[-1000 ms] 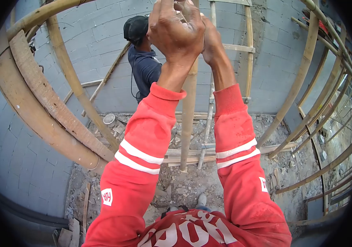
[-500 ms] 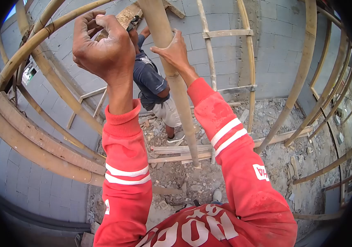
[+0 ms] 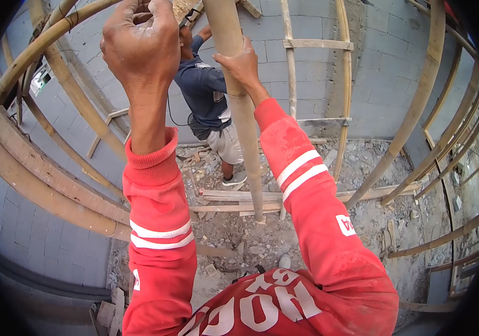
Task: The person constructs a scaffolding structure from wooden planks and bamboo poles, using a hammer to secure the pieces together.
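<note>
My right hand (image 3: pixel 243 66) is wrapped round an upright bamboo pole (image 3: pixel 244 129) near the top centre. My left hand (image 3: pixel 141 47) is raised at the upper left with its fingers curled closed. What those fingers hold, if anything, is hidden by the hand. A piece of wood (image 3: pixel 182 8) shows behind and to the right of the left hand. Both arms wear red sleeves with white stripes.
Beyond the pole a co-worker (image 3: pixel 203 95) stands facing a grey block wall (image 3: pixel 376 84). A wooden ladder (image 3: pixel 318 43) leans there. Curved bamboo poles (image 3: pixel 49 196) cross the left side, with more at the right (image 3: pixel 413 112). Planks (image 3: pixel 239 196) lie on rubble ground.
My left hand has moved slightly up in view. The pole and my right hand have shifted slightly right. The co-worker has turned, and more of the back and waist shows.
</note>
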Available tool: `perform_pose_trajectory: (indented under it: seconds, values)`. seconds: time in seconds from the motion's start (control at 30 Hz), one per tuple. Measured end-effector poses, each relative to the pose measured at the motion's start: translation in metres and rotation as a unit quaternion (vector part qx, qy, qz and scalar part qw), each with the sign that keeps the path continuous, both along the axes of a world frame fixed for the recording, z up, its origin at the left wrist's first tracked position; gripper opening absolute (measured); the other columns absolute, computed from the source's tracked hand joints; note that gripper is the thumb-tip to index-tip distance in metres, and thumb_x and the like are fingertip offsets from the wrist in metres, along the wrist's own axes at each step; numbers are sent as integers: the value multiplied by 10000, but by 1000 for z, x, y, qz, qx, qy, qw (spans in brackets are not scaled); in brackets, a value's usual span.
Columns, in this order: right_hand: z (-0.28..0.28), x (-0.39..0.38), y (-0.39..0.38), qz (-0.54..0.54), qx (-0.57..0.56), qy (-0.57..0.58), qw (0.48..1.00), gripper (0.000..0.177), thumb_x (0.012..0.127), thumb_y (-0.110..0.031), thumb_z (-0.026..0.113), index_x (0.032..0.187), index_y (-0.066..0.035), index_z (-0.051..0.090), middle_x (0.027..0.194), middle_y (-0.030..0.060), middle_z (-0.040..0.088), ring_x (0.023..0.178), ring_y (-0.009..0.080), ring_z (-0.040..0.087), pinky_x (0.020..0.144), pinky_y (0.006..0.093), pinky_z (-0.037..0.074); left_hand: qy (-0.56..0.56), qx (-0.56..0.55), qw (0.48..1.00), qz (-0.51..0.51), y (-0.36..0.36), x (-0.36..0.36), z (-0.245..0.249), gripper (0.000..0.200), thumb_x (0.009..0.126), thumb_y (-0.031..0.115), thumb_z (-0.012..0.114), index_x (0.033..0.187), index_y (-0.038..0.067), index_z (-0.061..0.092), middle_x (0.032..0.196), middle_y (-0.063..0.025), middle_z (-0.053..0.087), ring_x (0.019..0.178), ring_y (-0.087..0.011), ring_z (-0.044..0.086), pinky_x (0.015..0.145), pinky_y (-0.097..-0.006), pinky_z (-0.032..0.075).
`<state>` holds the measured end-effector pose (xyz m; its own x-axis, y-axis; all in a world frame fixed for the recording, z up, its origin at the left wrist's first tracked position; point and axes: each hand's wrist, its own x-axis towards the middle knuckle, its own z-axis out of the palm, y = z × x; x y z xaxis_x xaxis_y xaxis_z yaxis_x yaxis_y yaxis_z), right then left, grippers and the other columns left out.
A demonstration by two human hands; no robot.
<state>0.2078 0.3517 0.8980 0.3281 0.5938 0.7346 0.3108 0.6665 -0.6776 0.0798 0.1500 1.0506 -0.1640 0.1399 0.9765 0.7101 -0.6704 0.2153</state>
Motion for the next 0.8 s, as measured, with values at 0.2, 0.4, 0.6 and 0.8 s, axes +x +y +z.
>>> perform_pose_trajectory:
  seconds: [0.2,0.4,0.6,0.8]
  values:
    - [-5,-1,11,-33,52,-12,998,755,641,-362,898,1207,3,559,1041,179,728,968,302,722,843,397,568,-2,116,991,-70,13,-3,1,235,907,236,613,941,55,758,803,-39,751,797,-136,708,755,-276,523]
    - [3,0,-9,15,7,31,999,681,640,-369,894,1125,-2,589,1046,202,729,970,357,720,884,435,556,-69,128,975,-168,4,18,-1,124,795,115,698,824,3,656,634,-151,647,527,-353,608,523,-328,474]
    - [4,5,-8,4,8,11,1000,639,667,-347,907,1132,-16,619,1041,165,737,942,298,723,841,413,559,-27,141,990,-12,-2,11,-4,128,779,161,689,804,36,678,656,-154,659,579,-381,645,545,-405,504]
    - [3,7,-4,-8,10,-8,1000,638,673,-340,907,1143,-22,615,1041,161,734,948,288,721,854,411,556,-17,90,994,63,-3,13,-1,151,803,196,637,778,62,701,680,-190,670,618,-423,653,587,-470,522]
